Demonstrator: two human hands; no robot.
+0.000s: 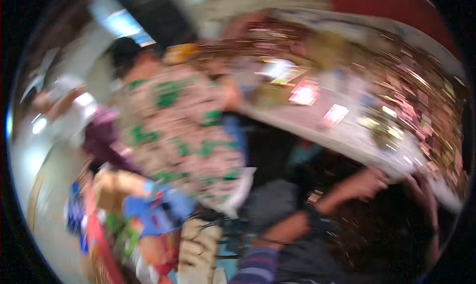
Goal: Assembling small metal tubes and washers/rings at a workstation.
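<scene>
Motion blur smears the whole picture. My left hand reaches in from the bottom, with a striped sleeve and a dark band at the wrist. It is just off the near edge of a pale table; its fingers look bent, but I cannot make out whether they hold anything. Further right, my right hand is beside the same edge, near a whitish blurred patch. Its fingers are too smeared to read. Above my hands, a shiny greenish-gold heap lies on the table.
Many small shiny pieces in pink and gold cover the table's right side. Several pink packets lie mid-table. At left sits a person in a pink-and-green patterned top. A red-rimmed container with mixed items stands lower left.
</scene>
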